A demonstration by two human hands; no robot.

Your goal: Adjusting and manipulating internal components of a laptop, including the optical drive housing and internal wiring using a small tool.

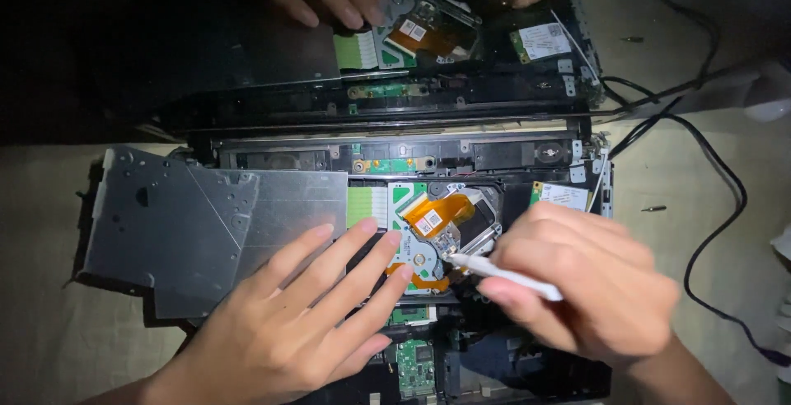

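An opened laptop chassis (544, 158) lies in front of me with its insides exposed. My left hand (305, 323) rests flat, fingers apart, on the edge of a grey metal shield plate (189, 224), its fingertips touching a silver drive unit (420, 252). My right hand (593, 290) grips a thin white tool (503, 271). The tool's tip meets the drive just below an orange flex cable (441, 211).
A dark glossy panel (247, 51) behind the chassis mirrors the hands and parts. A small card with a white label (562, 196) sits right of the drive and a green circuit board (414, 365) below it. Black cables (725, 215) and loose screws (653, 208) lie on the beige surface at right.
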